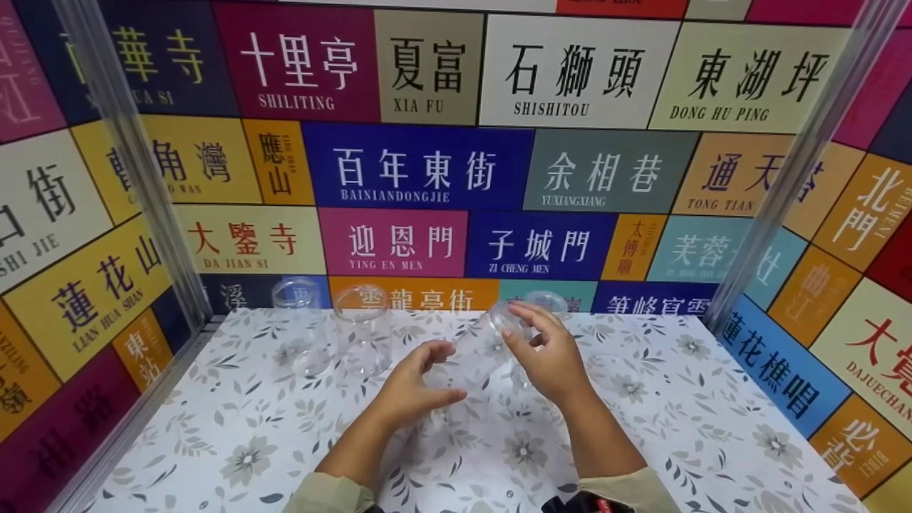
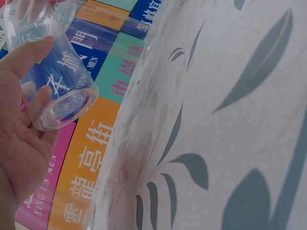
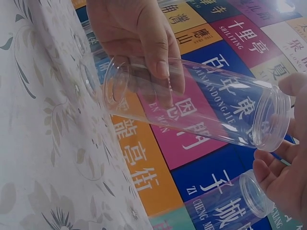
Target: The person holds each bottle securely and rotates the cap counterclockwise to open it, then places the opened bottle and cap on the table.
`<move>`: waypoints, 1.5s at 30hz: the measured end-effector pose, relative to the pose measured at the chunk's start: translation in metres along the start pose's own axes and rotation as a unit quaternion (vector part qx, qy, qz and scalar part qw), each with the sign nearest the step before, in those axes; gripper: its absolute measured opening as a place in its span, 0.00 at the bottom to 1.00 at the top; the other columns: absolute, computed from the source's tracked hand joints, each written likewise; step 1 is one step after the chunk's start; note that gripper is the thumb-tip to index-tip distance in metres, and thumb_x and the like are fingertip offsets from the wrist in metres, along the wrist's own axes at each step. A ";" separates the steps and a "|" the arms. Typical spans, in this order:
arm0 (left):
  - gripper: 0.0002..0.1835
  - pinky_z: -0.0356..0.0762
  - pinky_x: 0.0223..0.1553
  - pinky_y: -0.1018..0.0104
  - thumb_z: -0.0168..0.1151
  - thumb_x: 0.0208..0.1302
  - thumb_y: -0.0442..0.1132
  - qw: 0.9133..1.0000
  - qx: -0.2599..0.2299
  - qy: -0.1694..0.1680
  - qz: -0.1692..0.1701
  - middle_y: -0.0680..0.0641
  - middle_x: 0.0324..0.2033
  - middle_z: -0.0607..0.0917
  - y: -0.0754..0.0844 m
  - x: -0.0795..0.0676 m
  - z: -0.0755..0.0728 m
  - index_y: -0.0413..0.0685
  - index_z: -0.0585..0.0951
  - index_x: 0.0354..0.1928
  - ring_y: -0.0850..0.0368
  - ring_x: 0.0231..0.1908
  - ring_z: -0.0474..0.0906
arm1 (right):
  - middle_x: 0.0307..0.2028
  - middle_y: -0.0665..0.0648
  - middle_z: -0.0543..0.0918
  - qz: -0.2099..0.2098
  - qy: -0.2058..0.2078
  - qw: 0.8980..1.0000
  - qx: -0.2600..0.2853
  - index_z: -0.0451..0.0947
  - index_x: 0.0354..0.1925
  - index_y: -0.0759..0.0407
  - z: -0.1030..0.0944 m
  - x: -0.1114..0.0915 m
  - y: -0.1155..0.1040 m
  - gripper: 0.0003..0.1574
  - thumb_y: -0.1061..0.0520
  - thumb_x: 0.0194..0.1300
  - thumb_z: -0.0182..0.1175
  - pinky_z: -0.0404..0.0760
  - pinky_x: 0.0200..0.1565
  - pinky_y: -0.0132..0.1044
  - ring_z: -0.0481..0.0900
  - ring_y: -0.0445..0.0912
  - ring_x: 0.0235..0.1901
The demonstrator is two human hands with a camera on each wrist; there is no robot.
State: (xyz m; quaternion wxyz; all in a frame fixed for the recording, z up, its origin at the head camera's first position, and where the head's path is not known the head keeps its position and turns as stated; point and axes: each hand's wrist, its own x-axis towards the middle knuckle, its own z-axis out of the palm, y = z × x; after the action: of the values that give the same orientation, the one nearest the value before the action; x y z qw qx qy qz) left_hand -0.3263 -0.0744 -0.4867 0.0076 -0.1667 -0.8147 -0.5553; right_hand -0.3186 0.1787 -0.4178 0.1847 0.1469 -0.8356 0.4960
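A clear plastic jar (image 1: pixel 479 348) is held tilted above the table between both hands. My left hand (image 1: pixel 417 381) has its thumb on one side of the jar near the base and its fingers on the other, as the left wrist view shows through the clear wall. With thumb and fingers, my right hand (image 1: pixel 548 353) grips the ringed upper end of the jar (image 3: pixel 192 105). Whether a clear lid sits on that end, I cannot tell. Behind the right hand stands another clear jar (image 1: pixel 547 302), partly hidden by it.
Two more clear jars (image 1: pixel 363 331) (image 1: pixel 293 320) stand upright at the back left of the table (image 1: pixel 249 420), which has a leaf-and-flower pattern. A small round clear piece (image 1: pixel 311 362) lies in front of them. Panels with colourful sign lettering (image 1: pixel 420 167) rise at the back and sides.
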 end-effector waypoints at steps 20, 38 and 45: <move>0.45 0.65 0.82 0.45 0.84 0.55 0.54 1.000 0.000 -0.001 -0.016 0.53 0.70 0.81 0.002 0.001 -0.001 0.58 0.74 0.74 0.48 0.77 0.71 | 0.75 0.49 0.76 -0.020 -0.011 0.999 0.036 0.78 0.72 0.44 -0.001 0.000 0.001 0.29 0.52 0.75 0.64 0.81 0.66 0.52 0.72 0.48 0.75; 0.42 0.66 0.81 0.45 0.83 0.57 0.51 0.999 0.002 -0.009 0.030 0.51 0.69 0.82 0.000 0.001 0.000 0.54 0.74 0.72 0.49 0.73 0.75 | 0.46 0.55 0.81 0.057 0.018 0.998 -0.022 0.83 0.66 0.41 0.000 0.001 -0.001 0.36 0.30 0.66 0.72 0.78 0.34 0.34 0.75 0.48 0.37; 0.42 0.65 0.82 0.45 0.83 0.57 0.52 1.000 0.001 -0.010 0.023 0.50 0.70 0.82 -0.002 0.001 0.000 0.57 0.75 0.72 0.49 0.74 0.74 | 0.58 0.51 0.84 0.035 0.004 0.999 -0.009 0.82 0.68 0.41 0.000 0.000 -0.002 0.32 0.37 0.70 0.70 0.79 0.36 0.33 0.74 0.48 0.37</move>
State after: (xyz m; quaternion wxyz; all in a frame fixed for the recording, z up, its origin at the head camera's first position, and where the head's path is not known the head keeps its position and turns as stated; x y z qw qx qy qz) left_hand -0.3273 -0.0749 -0.4884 0.0128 -0.1908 -0.8112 -0.5526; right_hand -0.3175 0.1780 -0.4165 0.1717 0.1144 -0.8440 0.4951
